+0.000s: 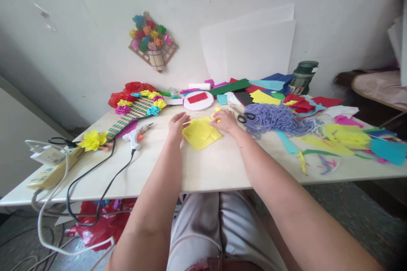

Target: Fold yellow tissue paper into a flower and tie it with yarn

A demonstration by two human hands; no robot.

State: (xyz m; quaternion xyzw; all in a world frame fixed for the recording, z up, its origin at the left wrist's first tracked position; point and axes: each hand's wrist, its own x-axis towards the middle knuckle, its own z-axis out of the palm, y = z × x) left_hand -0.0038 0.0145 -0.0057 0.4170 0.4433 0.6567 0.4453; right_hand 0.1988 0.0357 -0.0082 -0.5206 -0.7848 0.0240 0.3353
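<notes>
While two hands point(178, 126) touch yellow paper point(201, 134), one glue gun point(137, 134) lies near.

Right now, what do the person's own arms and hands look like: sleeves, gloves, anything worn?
The left hand and right hand are bare, without gloves. The left arm and right arm show no sleeves, watch or bracelet in view. Rings are too small to tell. A pale garment covers the lap.
</notes>
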